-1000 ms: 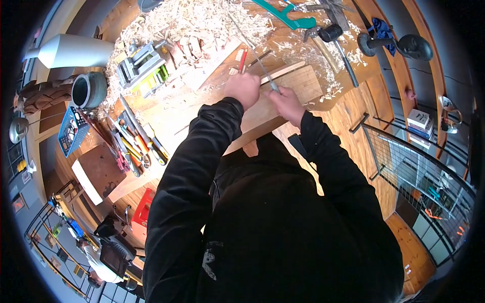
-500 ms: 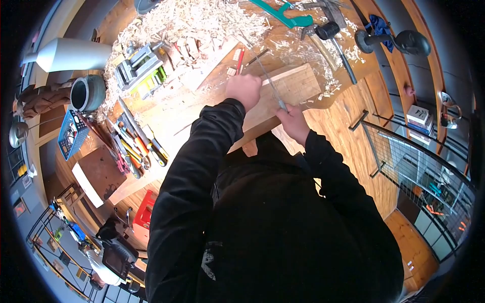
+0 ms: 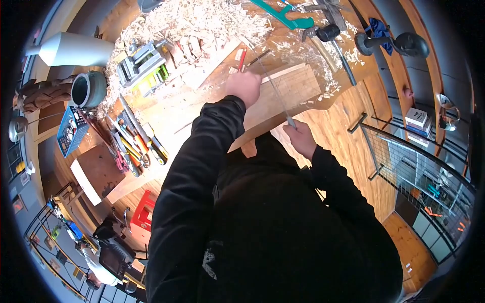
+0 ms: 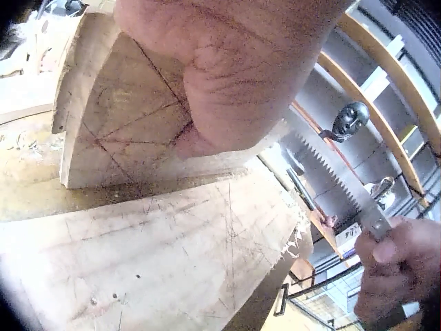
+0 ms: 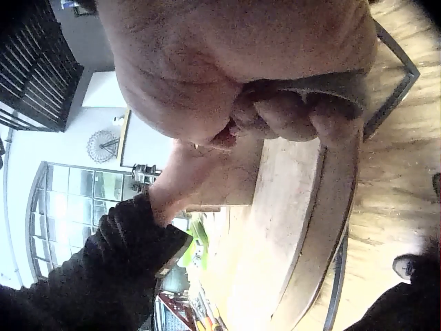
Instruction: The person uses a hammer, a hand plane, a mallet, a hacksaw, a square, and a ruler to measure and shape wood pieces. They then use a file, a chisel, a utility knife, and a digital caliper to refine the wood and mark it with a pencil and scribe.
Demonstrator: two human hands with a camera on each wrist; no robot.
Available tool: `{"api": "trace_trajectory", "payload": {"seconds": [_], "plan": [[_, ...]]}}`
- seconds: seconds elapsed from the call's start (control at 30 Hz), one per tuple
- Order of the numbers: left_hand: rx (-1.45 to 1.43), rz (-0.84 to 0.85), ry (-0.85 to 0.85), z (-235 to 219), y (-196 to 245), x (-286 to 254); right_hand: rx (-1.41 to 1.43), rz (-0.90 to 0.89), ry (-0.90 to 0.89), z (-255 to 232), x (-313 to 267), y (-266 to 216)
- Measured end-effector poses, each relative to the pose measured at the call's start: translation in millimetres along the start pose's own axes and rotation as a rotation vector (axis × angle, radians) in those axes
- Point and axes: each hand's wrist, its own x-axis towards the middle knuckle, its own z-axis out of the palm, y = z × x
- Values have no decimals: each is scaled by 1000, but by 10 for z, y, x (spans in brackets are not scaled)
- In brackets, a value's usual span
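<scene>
My left hand (image 3: 244,87) grips a wooden block (image 4: 124,131) that stands on edge on the bench. Pencil lines cross the block's face, and the hand covers its upper part in the left wrist view. In my right hand (image 3: 301,139) is the handle of a handsaw (image 4: 331,165), with the fingers curled round it. The toothed blade runs from that hand up to the block beside my left hand. A flat board (image 4: 151,262) lies in front of the block, along the bench's near edge.
Wood shavings (image 3: 202,20) heap at the back of the bench. A vise (image 3: 144,65) stands at left, with several hand tools (image 3: 134,136) nearer. A red stick (image 3: 242,59) lies just beyond my left hand. A black mallet (image 3: 328,33) and a green-handled tool (image 3: 300,22) lie at back right.
My right hand has drawn the saw back toward my body and to the right, so more of the blade shows. The left hand stays in place on the block.
</scene>
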Motion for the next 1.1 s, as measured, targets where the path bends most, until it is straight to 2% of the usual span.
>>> {"api": "trace_trajectory", "payload": {"seconds": [0.07, 0.13, 0.17, 0.2, 0.23, 0.37, 0.53, 0.67, 0.73, 0.8, 0.9, 1.0, 1.1], "plan": [[12, 2, 29, -10, -14, 16, -33, 0, 19, 6, -41, -16], [-46, -191, 25, -43, -16, 79, -84, 48, 0, 24, -152, 132], [-49, -189, 32, -85, -66, 98, -138, 98, -11, 18, -217, 260], [12, -87, 28, -136, -153, 89, -229, -99, 42, 3, -305, 471], [71, 4, 17, -144, -209, 53, -215, -97, 53, -48, -375, 496], [105, 22, 34, -44, -149, 15, -115, -42, -41, -189, -444, 520], [81, -28, 64, -19, -165, 33, -18, -8, -51, -110, -501, 306], [93, -20, 66, -49, -123, 34, 0, 21, -20, -42, -258, 130], [106, -33, 43, -47, -119, 19, -57, -37, 1, -14, -60, 85], [105, -35, 51, -47, -109, 3, 1, -59, -24, 35, 160, 3], [97, -24, 62, -12, -115, -2, 78, -42, 12, 123, 402, -303], [103, -26, 61, -23, -104, -8, 6, -25, 1, 170, 624, -468], [100, -39, 37, -30, -108, -8, 149, -9, -44, 221, 789, -459]]}}
